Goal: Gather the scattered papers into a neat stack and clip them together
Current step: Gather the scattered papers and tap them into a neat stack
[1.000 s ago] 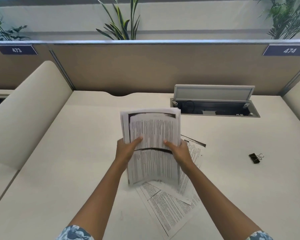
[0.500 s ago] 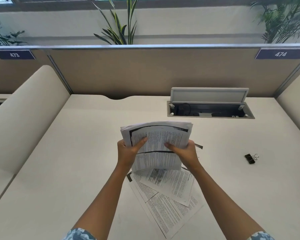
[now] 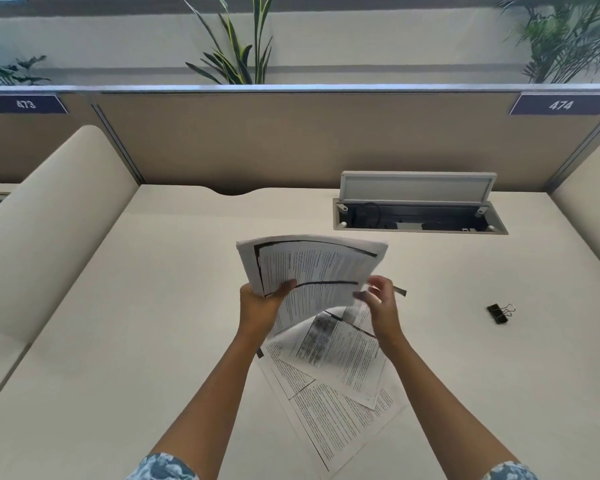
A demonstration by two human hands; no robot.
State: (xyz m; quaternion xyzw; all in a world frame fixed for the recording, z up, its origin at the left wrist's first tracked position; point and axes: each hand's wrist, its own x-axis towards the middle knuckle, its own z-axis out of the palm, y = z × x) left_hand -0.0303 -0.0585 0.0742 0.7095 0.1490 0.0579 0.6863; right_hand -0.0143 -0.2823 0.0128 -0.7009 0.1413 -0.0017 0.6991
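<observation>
So the left hand (image 3: 261, 308) grips a stack of papers (image 3: 312, 268) above the bench (image 3: 153, 306); right hand (image 3: 381, 306) loose beside it; more sheets (image 3: 329, 382) underneath; binder clip (image 3: 498, 313) well right; signs read 473 (image 3: 26, 104) and 474 (image 3: 560, 105).

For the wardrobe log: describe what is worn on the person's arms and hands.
Both forearms are bare. The left hand and right hand carry no gloves; no rings, watch or bands show. Short sleeves with a blue-and-white mottled print peek in at the bottom edge: left sleeve, right sleeve.
</observation>
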